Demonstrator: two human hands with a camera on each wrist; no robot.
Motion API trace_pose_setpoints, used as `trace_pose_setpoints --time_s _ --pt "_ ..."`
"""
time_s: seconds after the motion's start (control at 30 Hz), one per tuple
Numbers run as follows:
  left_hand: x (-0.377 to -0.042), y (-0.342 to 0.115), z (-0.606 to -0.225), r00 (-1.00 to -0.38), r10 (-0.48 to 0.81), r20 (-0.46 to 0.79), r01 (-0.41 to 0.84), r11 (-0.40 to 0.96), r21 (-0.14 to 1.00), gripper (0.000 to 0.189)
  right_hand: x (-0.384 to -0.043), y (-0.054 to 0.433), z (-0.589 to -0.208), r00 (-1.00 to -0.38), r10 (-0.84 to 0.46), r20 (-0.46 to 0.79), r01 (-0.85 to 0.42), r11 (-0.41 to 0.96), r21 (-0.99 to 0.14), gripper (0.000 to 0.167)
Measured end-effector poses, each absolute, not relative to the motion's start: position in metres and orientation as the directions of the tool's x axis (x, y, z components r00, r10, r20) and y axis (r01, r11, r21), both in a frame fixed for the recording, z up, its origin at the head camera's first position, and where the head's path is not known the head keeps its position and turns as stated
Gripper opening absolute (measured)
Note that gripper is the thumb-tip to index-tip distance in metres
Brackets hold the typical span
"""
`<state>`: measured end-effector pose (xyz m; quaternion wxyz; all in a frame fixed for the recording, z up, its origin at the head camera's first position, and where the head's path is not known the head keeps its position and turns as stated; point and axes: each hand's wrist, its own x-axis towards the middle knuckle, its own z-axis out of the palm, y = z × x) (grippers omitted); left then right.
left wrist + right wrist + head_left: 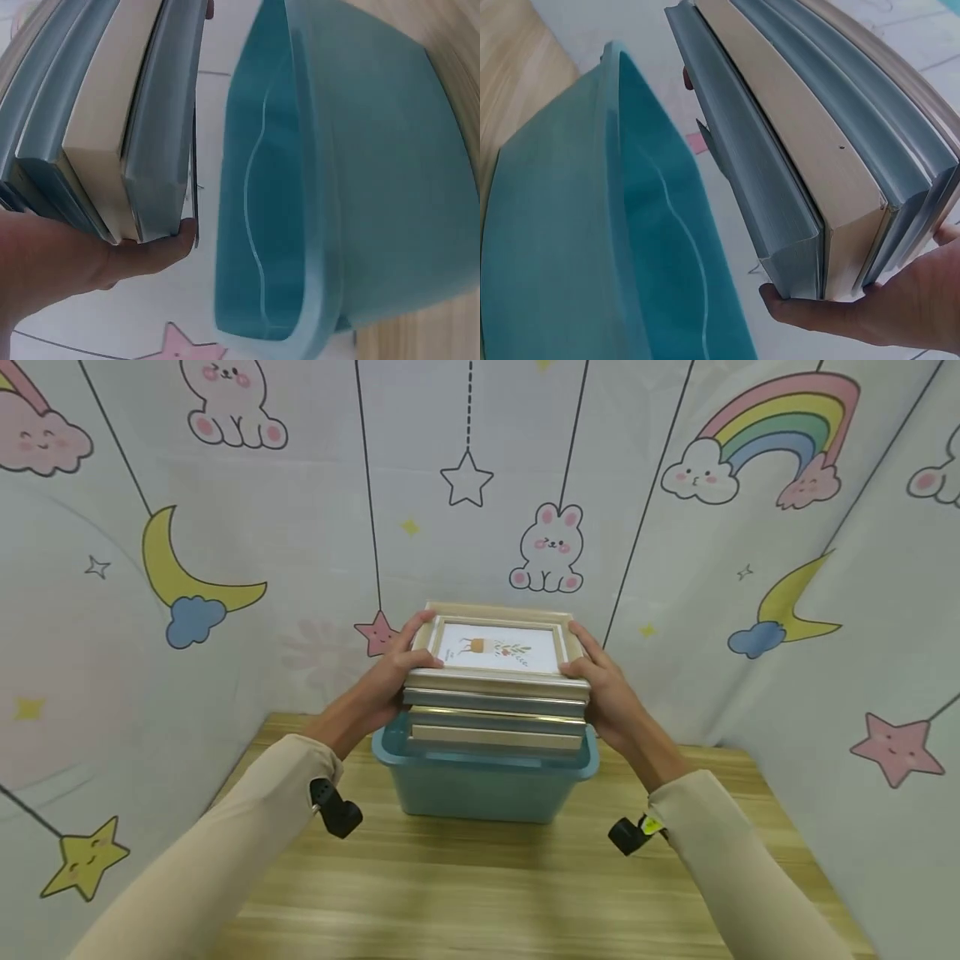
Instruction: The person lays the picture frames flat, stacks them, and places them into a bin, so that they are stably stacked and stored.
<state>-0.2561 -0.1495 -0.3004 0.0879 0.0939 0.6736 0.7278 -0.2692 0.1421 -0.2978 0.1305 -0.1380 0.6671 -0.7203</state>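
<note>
A stack of several picture frames [495, 714], silver, gold and cream edged, hangs level just above a blue plastic bin [480, 789]. On top, the uppermost frame shows a white print [498, 646] with a small plant drawing. My left hand [386, 681] grips the stack's left side, its thumb over the top frame's near corner. From the right side my right hand [611, 693] holds it the same way. Fingers reach under the lowest frame [161, 142] in the left wrist view. A gap separates that frame from the bin's rim [611, 150] in the right wrist view.
The bin stands on a wood-grain table [465, 885] near its back edge. A pale cloth wall [315, 527] printed with rabbits, stars and moons surrounds the table at the back and sides. Inside the bin runs a thin pale wavy line [250, 202].
</note>
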Motion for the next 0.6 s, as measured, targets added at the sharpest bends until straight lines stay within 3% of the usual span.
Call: trace_pose_setpoints --time_s 0.27,0.6 --pt "-0.279 -0.148 -0.325 -0.974 0.226 -0.034 -0.055 -0.086 0.995 0.082 -0.292 0.138 -0.323 -0.936 -0.351 -0.011 0.056 -0.116 -0.992 0.078" --pt "-0.292 -0.149 -0.356 -0.972 0.206 -0.11 -0.123 -0.052 0.991 0.082 -0.308 0.136 -0.357 -0.936 -0.342 -0.08 0.111 -0.072 -0.991 0.077"
